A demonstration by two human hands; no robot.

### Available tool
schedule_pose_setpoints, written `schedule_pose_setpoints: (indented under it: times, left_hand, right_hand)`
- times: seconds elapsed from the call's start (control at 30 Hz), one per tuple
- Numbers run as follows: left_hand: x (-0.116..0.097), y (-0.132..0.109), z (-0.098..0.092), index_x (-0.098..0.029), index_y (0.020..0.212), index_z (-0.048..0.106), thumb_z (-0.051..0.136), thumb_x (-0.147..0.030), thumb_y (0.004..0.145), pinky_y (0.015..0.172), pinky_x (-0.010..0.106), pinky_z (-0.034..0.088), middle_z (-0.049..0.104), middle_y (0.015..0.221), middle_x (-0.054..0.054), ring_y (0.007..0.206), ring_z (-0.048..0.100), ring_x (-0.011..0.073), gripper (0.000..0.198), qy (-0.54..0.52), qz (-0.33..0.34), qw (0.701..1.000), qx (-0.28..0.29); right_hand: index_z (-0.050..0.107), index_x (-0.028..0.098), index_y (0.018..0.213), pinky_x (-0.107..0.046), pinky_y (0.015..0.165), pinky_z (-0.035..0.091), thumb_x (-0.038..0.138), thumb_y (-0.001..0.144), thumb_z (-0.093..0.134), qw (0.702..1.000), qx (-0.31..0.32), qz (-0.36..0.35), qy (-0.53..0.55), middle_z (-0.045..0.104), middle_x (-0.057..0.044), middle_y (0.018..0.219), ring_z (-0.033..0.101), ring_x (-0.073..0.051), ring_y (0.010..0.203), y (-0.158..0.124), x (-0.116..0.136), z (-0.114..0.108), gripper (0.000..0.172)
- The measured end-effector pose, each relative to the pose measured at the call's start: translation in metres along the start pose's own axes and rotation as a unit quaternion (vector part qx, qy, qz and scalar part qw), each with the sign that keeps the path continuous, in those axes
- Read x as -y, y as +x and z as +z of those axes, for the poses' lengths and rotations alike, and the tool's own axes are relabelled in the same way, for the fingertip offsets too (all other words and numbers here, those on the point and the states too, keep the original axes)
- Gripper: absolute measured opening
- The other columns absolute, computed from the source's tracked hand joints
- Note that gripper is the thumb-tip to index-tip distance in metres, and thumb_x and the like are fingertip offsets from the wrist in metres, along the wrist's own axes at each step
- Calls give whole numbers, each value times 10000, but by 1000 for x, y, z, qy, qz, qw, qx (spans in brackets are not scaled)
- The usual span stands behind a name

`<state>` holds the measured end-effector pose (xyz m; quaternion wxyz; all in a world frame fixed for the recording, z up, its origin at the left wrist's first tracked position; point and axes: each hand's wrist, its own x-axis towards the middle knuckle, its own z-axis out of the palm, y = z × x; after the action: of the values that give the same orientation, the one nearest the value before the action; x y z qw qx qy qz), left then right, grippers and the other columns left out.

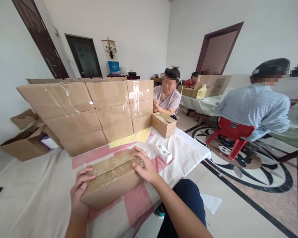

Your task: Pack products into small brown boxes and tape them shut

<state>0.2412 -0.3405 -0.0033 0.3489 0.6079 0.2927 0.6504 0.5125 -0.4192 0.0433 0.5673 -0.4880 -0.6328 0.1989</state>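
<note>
A long, low cardboard box (111,183) rests on the cloth-covered table in front of me, with clear tape along the seam of its top. My left hand (79,188) grips its left end, fingers bent over the top edge. At the other end, my right hand (146,167) holds the right edge, thumb and fingers curled on the top. Just right of that hand lies a small white plastic device (164,154). Yellow paper sheets (123,141) lie flat behind the box.
A wall of taped cardboard boxes (109,112) stands across the table's far side. A smaller box (164,125) sits at its right end, near a seated person (167,96). Open cartons (24,142) are at the left. Another person (255,105) sits on a red chair (232,132) to the right.
</note>
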Motion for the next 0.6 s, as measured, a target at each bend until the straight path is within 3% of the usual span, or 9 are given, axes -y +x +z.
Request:
schedule_pose_setpoints:
  times: [0.23,0.6]
  left_hand:
    - [6,5,-2,-237,726,710,525,-448,866,1221,617,291,636,1127,59,1247,545,349,313,31,27,999,-2]
    - [11,6,-4,-235,725,705,541,-384,895,1220,600,288,628,1131,59,1216,554,323,279,15,35,999,13]
  right_hand:
    - [679,236,1197,-459,1184,405,299,889,631,997,20,-9,-71,509,-112,1565,514,-270,1425,1,8,-7,318]
    - [766,220,1154,-441,1111,499,321,889,649,988,1,-28,-150,581,-121,1504,621,-294,1331,3,9,-7,307]
